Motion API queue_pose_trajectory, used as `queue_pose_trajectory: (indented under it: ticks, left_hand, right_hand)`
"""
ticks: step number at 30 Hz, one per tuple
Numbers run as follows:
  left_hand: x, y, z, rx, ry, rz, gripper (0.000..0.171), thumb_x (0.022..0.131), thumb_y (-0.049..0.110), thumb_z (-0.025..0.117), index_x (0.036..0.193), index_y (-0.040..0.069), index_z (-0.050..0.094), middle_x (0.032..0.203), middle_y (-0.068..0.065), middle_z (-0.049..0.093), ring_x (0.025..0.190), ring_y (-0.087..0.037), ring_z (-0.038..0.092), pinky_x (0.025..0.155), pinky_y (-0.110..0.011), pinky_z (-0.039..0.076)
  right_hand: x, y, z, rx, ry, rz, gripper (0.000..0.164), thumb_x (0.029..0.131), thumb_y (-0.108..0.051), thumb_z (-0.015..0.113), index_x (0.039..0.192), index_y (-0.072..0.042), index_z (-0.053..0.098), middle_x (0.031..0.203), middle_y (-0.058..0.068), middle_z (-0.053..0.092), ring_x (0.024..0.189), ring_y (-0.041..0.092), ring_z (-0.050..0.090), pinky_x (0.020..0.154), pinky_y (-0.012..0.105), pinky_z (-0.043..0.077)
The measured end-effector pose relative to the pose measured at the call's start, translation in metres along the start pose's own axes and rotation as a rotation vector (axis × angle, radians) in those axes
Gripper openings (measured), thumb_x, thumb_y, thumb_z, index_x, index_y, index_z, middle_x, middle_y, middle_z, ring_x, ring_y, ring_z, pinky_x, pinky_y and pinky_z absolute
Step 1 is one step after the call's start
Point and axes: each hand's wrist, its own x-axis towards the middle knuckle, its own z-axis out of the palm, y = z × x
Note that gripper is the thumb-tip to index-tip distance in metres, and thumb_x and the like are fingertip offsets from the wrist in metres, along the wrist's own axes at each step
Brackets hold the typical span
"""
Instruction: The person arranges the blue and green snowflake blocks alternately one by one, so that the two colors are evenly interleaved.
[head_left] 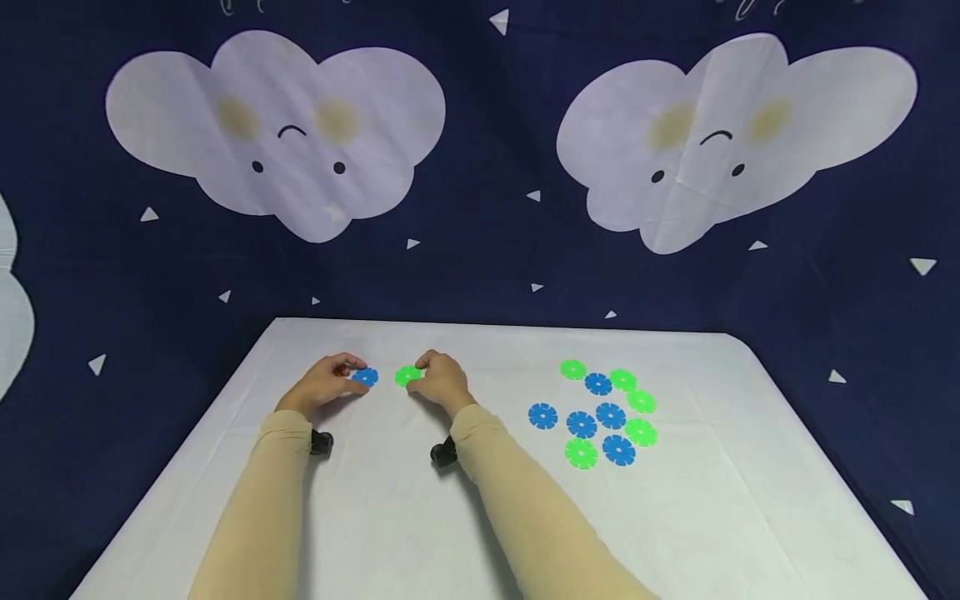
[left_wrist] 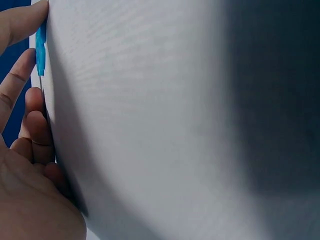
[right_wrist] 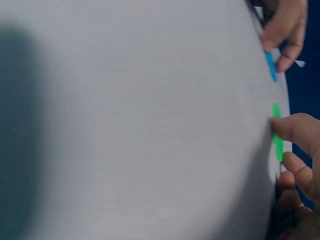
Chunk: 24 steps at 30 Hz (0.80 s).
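At the far left part of the white table, my left hand [head_left: 322, 385] holds a flat blue slotted disc [head_left: 365, 377] by its edges, thumb on the near side and forefinger on the far side. The left wrist view shows this blue disc [left_wrist: 41, 52] edge-on between thumb and forefinger, the other fingers curled below. A short gap to the right, a green slotted disc [head_left: 406, 377] lies between the thumb and forefinger of my right hand [head_left: 446, 383]. In the right wrist view the thumb overlaps the green disc [right_wrist: 278, 145], with the forefinger at its edge.
Several more slotted discs lie loosely grouped on the table's right half, among them a blue disc [head_left: 543, 416] and a green disc [head_left: 581, 453]. The white table [head_left: 720, 500] ends at a dark blue curtain [head_left: 495, 275] printed with clouds and small triangles.
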Motion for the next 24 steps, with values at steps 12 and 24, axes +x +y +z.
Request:
queue_pose_trajectory:
  ticks: [12,24]
  left_hand:
    - [0.0,0.003,0.002,0.001,0.005,0.035,0.053,0.086,0.019,0.085,0.133,0.003,0.067,0.112,-0.014,0.056,0.109,-0.03,0.049,0.09,-0.036,0.039]
    - [0.0,0.001,0.0,0.053,0.022,0.037,0.051,0.086,0.021,0.084,0.133,0.004,0.069,0.114,-0.016,0.059,0.107,-0.03,0.051,0.09,-0.037,0.04]
  right_hand:
    - [-0.01,-0.017,0.01,-0.174,0.114,0.064,0.042,0.088,-0.05,0.087,0.123,-0.028,0.076,0.118,0.006,0.073,0.11,0.028,0.066,0.092,0.042,0.052]
    - [-0.006,-0.03,0.029,-0.236,0.133,0.124,0.042,0.09,-0.056,0.083,0.125,-0.033,0.075,0.121,-0.001,0.074,0.114,0.024,0.067,0.095,0.043,0.051]
